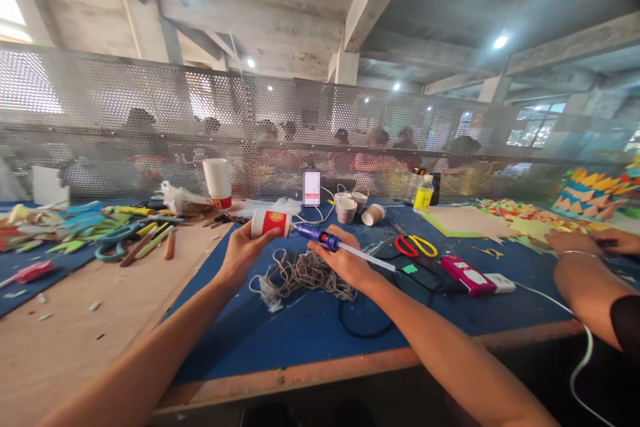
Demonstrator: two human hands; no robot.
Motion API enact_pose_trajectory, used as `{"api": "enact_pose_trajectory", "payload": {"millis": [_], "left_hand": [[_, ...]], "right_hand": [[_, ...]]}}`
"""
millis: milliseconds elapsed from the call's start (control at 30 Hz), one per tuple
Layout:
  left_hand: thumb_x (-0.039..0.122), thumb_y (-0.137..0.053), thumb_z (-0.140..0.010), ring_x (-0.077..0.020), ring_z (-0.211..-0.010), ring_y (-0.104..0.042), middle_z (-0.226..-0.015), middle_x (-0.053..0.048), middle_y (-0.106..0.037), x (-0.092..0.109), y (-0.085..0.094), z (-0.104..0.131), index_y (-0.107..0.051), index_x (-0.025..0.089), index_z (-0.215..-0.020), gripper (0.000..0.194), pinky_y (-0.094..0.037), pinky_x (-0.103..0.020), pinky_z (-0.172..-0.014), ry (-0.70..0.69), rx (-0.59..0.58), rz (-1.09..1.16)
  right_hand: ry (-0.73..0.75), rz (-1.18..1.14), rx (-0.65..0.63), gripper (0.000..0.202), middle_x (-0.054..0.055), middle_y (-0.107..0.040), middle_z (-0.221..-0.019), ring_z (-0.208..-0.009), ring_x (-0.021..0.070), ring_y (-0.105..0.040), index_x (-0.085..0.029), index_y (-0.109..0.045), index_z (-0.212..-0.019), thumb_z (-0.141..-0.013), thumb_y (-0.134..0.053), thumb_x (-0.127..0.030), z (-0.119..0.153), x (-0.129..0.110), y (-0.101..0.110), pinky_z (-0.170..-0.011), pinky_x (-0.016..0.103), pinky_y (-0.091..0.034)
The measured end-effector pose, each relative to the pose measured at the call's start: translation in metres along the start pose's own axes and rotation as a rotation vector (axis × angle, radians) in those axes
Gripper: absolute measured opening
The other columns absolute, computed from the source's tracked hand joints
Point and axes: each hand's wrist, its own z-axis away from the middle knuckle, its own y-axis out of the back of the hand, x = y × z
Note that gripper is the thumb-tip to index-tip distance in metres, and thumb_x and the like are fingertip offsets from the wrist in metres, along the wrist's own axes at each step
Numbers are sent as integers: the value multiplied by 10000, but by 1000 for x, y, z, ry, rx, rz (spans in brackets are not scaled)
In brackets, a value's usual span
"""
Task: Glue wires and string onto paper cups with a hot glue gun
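My left hand (pixel 243 255) is closed around a white paper cup (pixel 265 223) with a red band, which lies on its side in the air above the table. In my right hand (pixel 347 260) is a blue glue gun (pixel 320 237), a long white glue stick (pixel 370 258) jutting from its back end. The gun's nozzle points left and is at the cup's base; whether it touches I cannot tell. Below both hands a tangled heap of grey-beige cord (pixel 305 273) rests on the blue table (pixel 240 353).
Red-and-yellow scissors (pixel 416 246), a magenta box (pixel 467 275) and a yellow-labelled bottle (pixel 423 195) stand or lie to the right. Several cord-wrapped cups (pixel 346 207) sit behind. Stacked cups (pixel 217 181) and tools (pixel 131 240) are left. Another person's hands (pixel 575 245) work at far right.
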Motion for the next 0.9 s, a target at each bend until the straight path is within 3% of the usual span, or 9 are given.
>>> {"api": "enact_pose_trajectory", "payload": {"millis": [900], "left_hand": [[468,-828,-644,-178,-691,-615,-800,-29,-735,2,-1,0,-720,155,-888,412,-452,-269,-649,-14,11,-28]], "right_hand": [[14,44,16,346,11,-568,-736,-666,148,-514,-214,-526,-704,-914,-594,-480,0,1,-1,-650,273,-422]]}}
